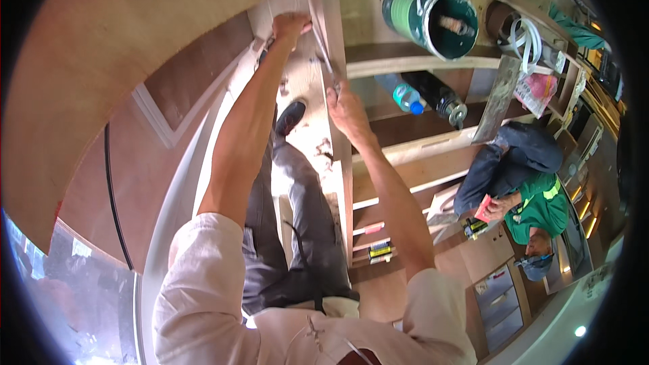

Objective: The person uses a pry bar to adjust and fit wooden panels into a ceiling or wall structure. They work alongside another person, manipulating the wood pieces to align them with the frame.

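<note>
My right hand [347, 109] is closed round the lower end of a slim metal tool [323, 51], which slants up along a pale wooden upright [329, 13]. The exact kind of tool cannot be made out. At its upper end, against the upright's left side, my left hand [291, 27] is closed, its fingertips at the tool. Some of those fingers are hidden. Both arms stretch forward over my legs, with a dark shoe [291, 117] below on a pale, brightly lit surface.
Right of the upright, a green bucket [453, 23] lies on a shelf with a brush inside. Below are a blue-capped bottle [408, 99] and a dark flask [443, 98]. A co-worker in green [541, 209] sits at right holding a red block [483, 208]. A curved wooden panel [135, 34] hangs at left.
</note>
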The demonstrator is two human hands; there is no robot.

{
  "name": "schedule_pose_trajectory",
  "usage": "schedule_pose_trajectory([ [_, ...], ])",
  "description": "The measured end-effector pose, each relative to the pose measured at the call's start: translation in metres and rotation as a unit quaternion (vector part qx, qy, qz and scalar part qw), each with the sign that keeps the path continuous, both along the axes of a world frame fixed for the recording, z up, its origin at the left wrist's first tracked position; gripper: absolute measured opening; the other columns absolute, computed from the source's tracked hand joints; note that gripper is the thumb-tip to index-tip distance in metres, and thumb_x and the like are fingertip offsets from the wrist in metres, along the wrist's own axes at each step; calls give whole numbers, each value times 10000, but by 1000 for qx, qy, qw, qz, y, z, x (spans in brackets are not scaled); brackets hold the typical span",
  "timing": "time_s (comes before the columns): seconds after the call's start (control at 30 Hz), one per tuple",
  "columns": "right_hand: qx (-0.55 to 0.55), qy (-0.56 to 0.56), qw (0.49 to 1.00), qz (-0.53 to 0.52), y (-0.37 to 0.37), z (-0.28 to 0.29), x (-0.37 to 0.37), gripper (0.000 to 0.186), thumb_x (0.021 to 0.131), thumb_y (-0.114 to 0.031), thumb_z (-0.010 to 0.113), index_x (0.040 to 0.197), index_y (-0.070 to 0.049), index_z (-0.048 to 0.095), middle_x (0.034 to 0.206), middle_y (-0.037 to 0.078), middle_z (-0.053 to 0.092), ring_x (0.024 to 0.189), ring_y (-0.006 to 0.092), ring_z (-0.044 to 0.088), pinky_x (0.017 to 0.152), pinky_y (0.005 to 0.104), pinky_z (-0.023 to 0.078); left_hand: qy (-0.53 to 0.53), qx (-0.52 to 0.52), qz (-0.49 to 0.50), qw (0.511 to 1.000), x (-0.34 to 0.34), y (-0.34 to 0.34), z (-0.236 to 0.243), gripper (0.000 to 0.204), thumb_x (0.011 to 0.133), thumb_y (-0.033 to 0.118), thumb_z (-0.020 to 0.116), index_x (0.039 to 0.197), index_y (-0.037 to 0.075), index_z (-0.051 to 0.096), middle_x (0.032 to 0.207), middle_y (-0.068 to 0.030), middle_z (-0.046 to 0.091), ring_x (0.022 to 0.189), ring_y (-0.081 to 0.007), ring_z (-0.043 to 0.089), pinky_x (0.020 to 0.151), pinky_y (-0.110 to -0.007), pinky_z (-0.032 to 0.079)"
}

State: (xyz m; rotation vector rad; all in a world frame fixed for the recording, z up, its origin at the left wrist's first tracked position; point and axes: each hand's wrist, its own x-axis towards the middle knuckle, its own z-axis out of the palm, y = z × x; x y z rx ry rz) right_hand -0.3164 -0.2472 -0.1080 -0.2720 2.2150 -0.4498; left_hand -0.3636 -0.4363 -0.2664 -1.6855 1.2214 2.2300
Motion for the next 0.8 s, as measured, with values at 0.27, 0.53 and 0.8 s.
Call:
schedule_pose_trajectory([
  [0.27,50,-34,997,-38,15,20,16,352,976,-347,448,1036,-1,439,725,287,606,726,503,591,609,555,452,40,78,39,995,22,22,13,123,789,19,699,872,-63,657,906,-123,674,797,-196,673,745,-251,591],
  [0.53,68,-64,995,-30,20,40,30,355,965,-313,441,1083,22,435,777,309,619,780,508,600,687,562,488,41,78,17,996,49,37,-4,98,791,-9,687,873,-54,657,901,-113,668,776,-177,662,726,-276,599],
  [0.8,78,-74,993,-39,43,36,43,329,957,-321,454,1098,-24,444,778,304,622,787,508,600,704,572,487,45,53,-15,997,62,51,7,88,733,12,722,807,-33,707,769,-96,689,661,-160,673,647,-236,588],
])
